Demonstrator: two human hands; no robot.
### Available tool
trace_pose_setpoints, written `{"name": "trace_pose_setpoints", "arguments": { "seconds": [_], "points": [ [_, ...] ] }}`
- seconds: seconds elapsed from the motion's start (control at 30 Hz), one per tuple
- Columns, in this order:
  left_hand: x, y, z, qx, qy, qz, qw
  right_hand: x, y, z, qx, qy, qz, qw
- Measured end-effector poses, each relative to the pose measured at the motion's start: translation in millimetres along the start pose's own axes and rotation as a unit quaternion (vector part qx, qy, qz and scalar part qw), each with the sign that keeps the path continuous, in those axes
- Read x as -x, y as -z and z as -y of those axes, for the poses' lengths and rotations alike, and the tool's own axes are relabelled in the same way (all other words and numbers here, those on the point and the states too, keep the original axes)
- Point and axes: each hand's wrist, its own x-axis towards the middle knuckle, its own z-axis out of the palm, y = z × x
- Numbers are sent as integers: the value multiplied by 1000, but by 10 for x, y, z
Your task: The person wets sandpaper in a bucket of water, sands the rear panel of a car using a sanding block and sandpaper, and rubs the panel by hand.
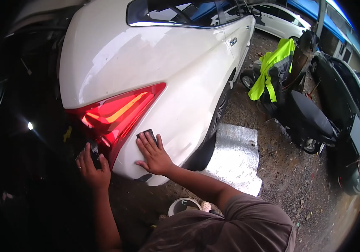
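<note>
A white car fills the upper middle, its rear corner facing me. My right hand [154, 155] lies with spread, flat fingers on the white bumper panel [180, 126], over a small dark pad [148, 135] pinned between fingertips and paint. Just left of it is the red tail light [123, 111], lit by reflections. My left hand [93, 168] is at the light's lower inner edge, thumb and fingers apart. Something dark and textured [94, 150] shows between its thumb and index finger; whether the hand holds it is unclear. A ring is on one left finger.
A silver foil sheet [234, 155] lies on the gravel beside the rear wheel. Below me stands a round white-rimmed container [179, 205]. To the right are a motorbike [303, 113] with a hi-vis jacket [272, 69] and a dark car [341, 88]. Deep shadow covers the left.
</note>
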Motion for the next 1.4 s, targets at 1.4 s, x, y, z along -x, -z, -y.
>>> {"name": "trace_pose_setpoints", "arguments": {
  "seconds": [1.4],
  "points": [
    [-295, -1142, 877, 203, -124, -100, 966, -804, 247, -428, 17, -386, -138, 912]
  ]
}}
